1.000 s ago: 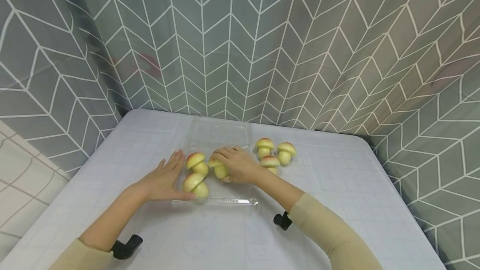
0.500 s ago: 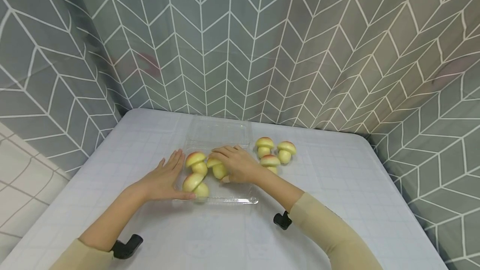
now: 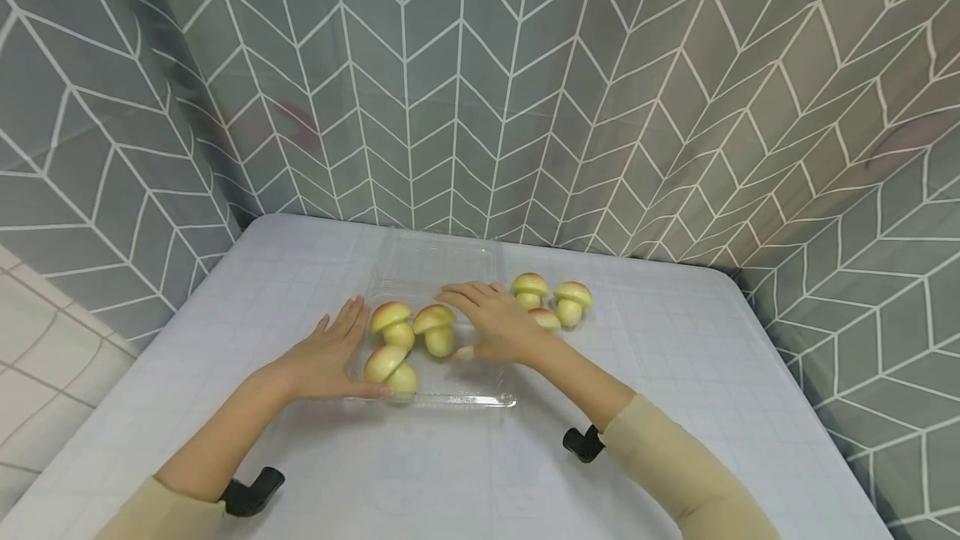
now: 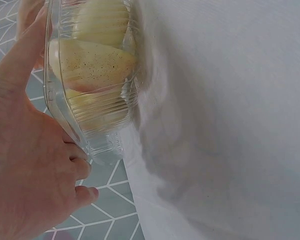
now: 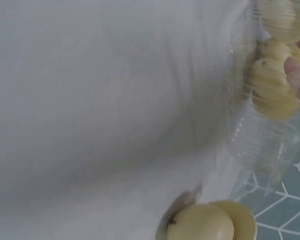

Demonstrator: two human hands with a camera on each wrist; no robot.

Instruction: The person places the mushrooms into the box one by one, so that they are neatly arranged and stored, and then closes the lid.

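Observation:
A clear plastic clamshell box [image 3: 465, 400] lies open on the table, holding three yellow mushroom-shaped pieces with reddish caps: one at the back left [image 3: 392, 323], one at the front left [image 3: 390, 367] and one in the middle [image 3: 437, 330]. My left hand [image 3: 318, 365] rests along the box's left side, fingers straight, thumb at the front rim. In the left wrist view that hand [image 4: 35, 165] lies against the ribbed wall. Over the box's right part is my right hand [image 3: 501, 327], fingers loosely bent, just right of the middle piece and holding nothing.
To the right of the box stand three more mushroom-shaped pieces, one at the back [image 3: 529, 290], one at the right [image 3: 572, 303] and one [image 3: 545, 319] partly hidden by my right hand. The box's lid [image 3: 438, 257] lies folded back toward the patterned curtain [image 3: 480, 107].
My right hand has let go of the middle mushroom-shaped piece and moved right, away from it. That piece shifted slightly left beforehand. My left hand stays in place.

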